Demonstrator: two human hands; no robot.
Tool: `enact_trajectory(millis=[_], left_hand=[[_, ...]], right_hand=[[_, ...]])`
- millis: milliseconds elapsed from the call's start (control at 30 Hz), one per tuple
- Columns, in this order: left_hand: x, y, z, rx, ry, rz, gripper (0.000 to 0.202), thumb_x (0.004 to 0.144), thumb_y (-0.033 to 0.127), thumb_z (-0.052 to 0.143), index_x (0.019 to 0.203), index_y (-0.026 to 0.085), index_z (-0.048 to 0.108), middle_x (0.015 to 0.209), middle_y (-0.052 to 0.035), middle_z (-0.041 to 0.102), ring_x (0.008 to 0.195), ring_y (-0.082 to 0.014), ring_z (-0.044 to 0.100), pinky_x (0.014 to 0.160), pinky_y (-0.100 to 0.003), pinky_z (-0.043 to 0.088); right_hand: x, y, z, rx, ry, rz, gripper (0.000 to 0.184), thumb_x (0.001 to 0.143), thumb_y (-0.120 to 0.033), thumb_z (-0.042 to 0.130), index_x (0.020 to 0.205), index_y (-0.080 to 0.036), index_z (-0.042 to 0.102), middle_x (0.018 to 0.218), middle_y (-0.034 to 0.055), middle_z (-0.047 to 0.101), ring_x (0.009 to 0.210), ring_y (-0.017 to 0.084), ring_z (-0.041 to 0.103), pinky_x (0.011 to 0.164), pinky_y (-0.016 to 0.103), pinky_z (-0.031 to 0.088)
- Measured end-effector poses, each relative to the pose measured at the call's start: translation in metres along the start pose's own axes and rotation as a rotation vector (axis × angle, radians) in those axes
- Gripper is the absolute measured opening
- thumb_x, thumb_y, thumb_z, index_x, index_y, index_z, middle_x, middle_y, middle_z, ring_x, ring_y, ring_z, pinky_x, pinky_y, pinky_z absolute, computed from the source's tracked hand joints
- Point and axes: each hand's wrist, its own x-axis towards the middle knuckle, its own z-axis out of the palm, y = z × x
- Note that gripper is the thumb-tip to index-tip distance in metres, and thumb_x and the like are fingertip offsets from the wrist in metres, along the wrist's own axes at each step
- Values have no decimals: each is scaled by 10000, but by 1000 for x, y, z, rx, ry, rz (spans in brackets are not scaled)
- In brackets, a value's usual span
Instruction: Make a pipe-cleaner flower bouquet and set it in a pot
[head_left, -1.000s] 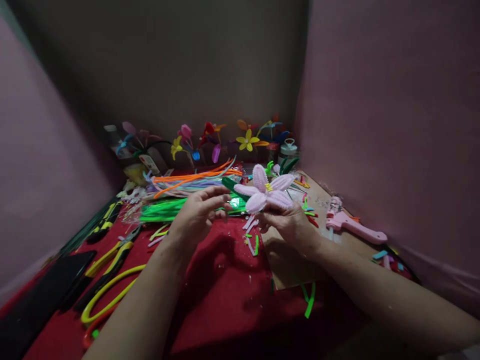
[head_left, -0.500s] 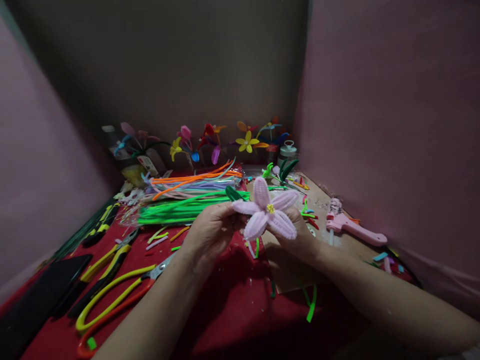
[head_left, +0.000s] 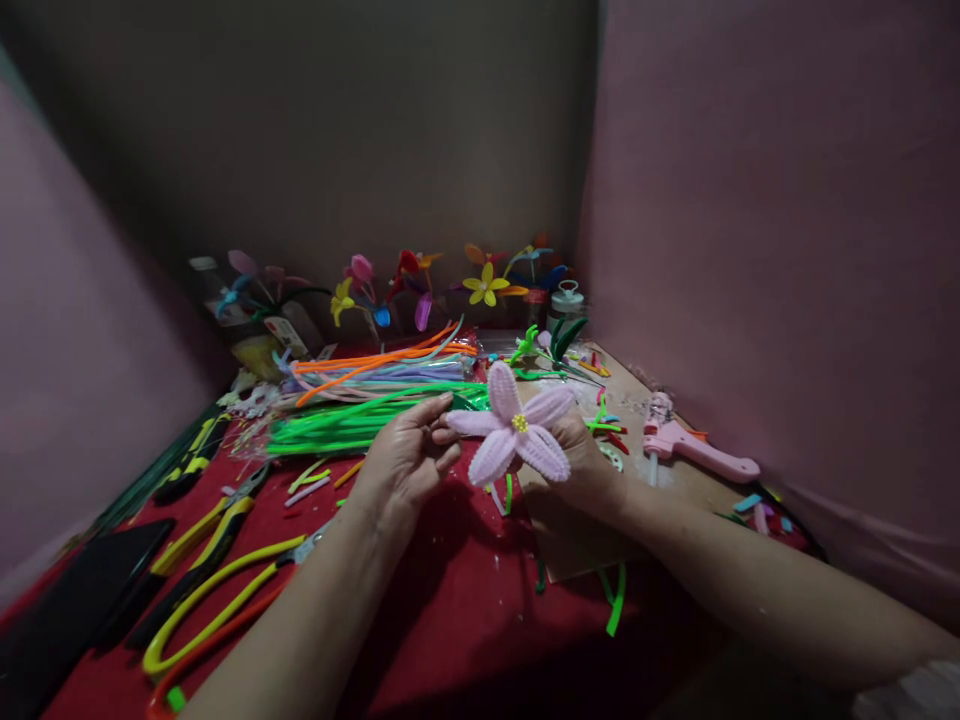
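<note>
A pale pink pipe-cleaner flower point(head_left: 541, 452) with several fuzzy petals and a yellow centre faces me above the table. My right hand point(head_left: 589, 470) is closed behind it; the petals hide the fingertips and most of the stem. Just left of the flower is my left hand point(head_left: 409, 450), its fingers loosely curled and apart, with the palm partly showing. Its thumb and fingertips are close to the left petal's tip; whether they touch it I cannot tell. Part of a dark green leaf point(head_left: 470, 403) shows behind that petal.
Bundled green pipe cleaners point(head_left: 330, 432) lie beyond my left hand. Yellow-and-orange scissors point(head_left: 217, 590), pliers point(head_left: 225, 520) and a black phone point(head_left: 97, 590) are at left. A pink glue gun point(head_left: 697, 450) rests on the board point(head_left: 585, 550) at right. Finished flowers point(head_left: 486, 286) stand along the back.
My left hand has loosened and drawn slightly away from the flower's left petal, its fingers now more spread. The view has shifted a little, while the flower stays in my right hand.
</note>
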Motion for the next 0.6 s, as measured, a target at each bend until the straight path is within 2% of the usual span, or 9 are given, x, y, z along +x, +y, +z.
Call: enact_trajectory(millis=[67, 100, 200, 267, 333, 400, 467, 533, 600], left_hand=[[-1, 4, 1, 24, 30, 24, 151, 717, 168, 614, 662, 161, 473, 495, 55, 461, 382, -74, 460, 392, -194, 400], [-3, 7, 2, 39, 54, 83, 142, 722, 183, 607, 669, 164, 476, 499, 59, 456, 371, -68, 442, 379, -190, 381], [-19, 19, 8, 79, 105, 421, 106, 726, 182, 597, 685, 172, 500, 518, 71, 440, 352, -42, 376, 349, -168, 307], [-33, 25, 13, 134, 78, 654, 102, 712, 148, 612, 675, 173, 521, 523, 72, 426, 376, -30, 376, 367, -153, 301], [-45, 27, 17, 249, 23, 745, 82, 732, 179, 609, 666, 167, 561, 538, 47, 463, 417, -41, 420, 391, -159, 331], [-53, 24, 19, 350, -40, 667, 135, 740, 257, 613, 653, 154, 605, 534, 20, 498, 419, -55, 443, 379, -166, 332], [-54, 18, 20, 432, -138, 488, 214, 724, 345, 624, 666, 140, 643, 525, -6, 529, 391, -70, 448, 344, -176, 312], [-53, 11, 21, 503, -241, 315, 267, 704, 391, 640, 661, 127, 653, 506, -21, 540, 359, -75, 437, 320, -180, 285], [-51, 5, 23, 526, -297, 223, 276, 695, 384, 660, 601, 126, 629, 476, -19, 527, 347, -70, 426, 314, -174, 264]], right_hand=[[1, -1, -1, -36, 12, 9, 119, 738, -296, 623, 694, -206, 688, 607, -1, 614, 615, 148, 565, 580, 273, 478], [1, -1, -2, -48, 27, 15, 101, 740, -272, 621, 692, -208, 683, 591, -11, 596, 565, 131, 532, 551, 264, 464], [1, 1, -4, -57, 58, -3, 91, 753, -248, 619, 709, -204, 685, 592, -16, 578, 516, 113, 491, 521, 260, 442], [2, 3, -6, -71, 72, -30, 119, 775, -261, 609, 725, -201, 698, 615, -1, 597, 543, 126, 518, 546, 278, 454], [3, 3, -8, -109, 106, -45, 113, 776, -266, 621, 746, -205, 711, 687, 24, 643, 631, 157, 571, 618, 311, 483], [6, 3, -9, -131, 137, -67, 94, 765, -268, 646, 783, -217, 722, 797, 45, 685, 758, 190, 607, 711, 347, 499], [7, 3, -10, -107, 145, -95, 104, 770, -271, 645, 813, -222, 726, 874, 51, 700, 832, 199, 617, 760, 355, 502], [7, 4, -10, -76, 155, -116, 109, 780, -278, 633, 804, -219, 721, 860, 45, 701, 815, 189, 625, 738, 335, 509], [6, 5, -10, -87, 181, -132, 106, 783, -277, 627, 755, -209, 704, 790, 33, 688, 744, 172, 617, 682, 310, 508]])
